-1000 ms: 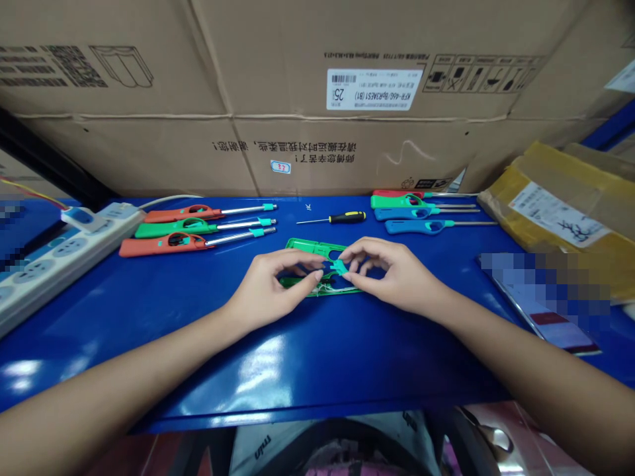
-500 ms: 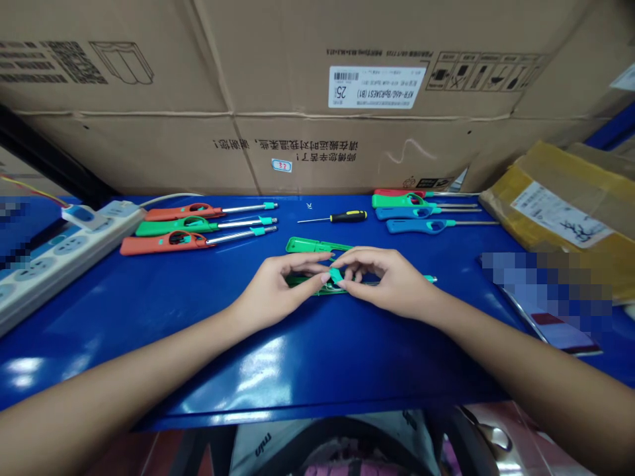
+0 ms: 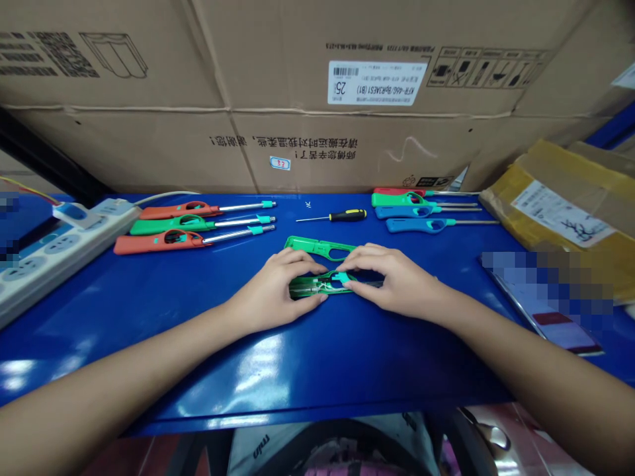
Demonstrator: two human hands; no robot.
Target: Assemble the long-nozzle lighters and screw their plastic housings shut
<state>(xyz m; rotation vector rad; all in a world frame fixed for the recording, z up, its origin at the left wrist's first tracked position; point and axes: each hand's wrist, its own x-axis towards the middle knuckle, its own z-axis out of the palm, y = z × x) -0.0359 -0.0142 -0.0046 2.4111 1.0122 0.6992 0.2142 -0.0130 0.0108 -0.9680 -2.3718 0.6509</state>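
Note:
An opened green lighter body [image 3: 310, 287] lies on the blue table [image 3: 198, 317] at the middle, its inner wires showing. My left hand [image 3: 270, 291] curls round its left end and grips it. My right hand [image 3: 397, 281] rests on its right part, thumb and forefinger pinched on a small teal trigger piece [image 3: 341, 277] set into the body. The loose green cover half [image 3: 320, 248] lies flat just behind both hands.
Three long lighters [image 3: 193, 226] lie at the back left, several more [image 3: 421, 210] at the back right, a screwdriver [image 3: 342, 215] between them. A power strip [image 3: 54, 244] sits left, a taped parcel [image 3: 560, 211] right, cardboard boxes [image 3: 297, 99] behind.
Both hands have come down onto the table. The teal piece, held slightly above the green body before, is now pressed into it, and my left hand has closed round the body's left end.

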